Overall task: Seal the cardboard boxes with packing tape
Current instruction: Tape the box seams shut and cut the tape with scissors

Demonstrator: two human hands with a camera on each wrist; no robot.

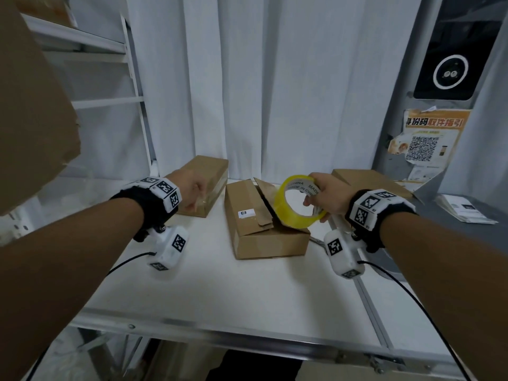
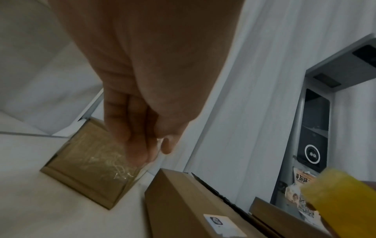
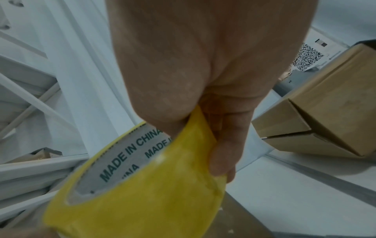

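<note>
Three brown cardboard boxes lie on the white table [image 1: 220,292]. The left box [image 1: 209,171] [image 2: 87,164] has wrinkled clear tape across its top. My left hand [image 1: 192,193] [image 2: 146,149] hangs just over it, fingers straight and pointing down, holding nothing I can see. The middle box [image 1: 242,199] [image 2: 183,201] carries a small white label, and its top flaps stand partly open. My right hand [image 1: 321,193] [image 3: 203,112] grips a yellow packing tape roll [image 1: 291,215] [image 3: 152,201] [image 2: 341,193] by its rim, above the middle box's right side. The right box [image 1: 365,178] [image 3: 335,96] lies behind that hand.
A white curtain [image 1: 275,78] hangs behind the table. A white shelf rack [image 1: 110,103] and a big cardboard sheet [image 1: 27,105] stand at the left. At the right is a grey kiosk [image 1: 450,70] with a QR poster, with papers [image 1: 464,213] on its ledge. Wrist cables trail over the table.
</note>
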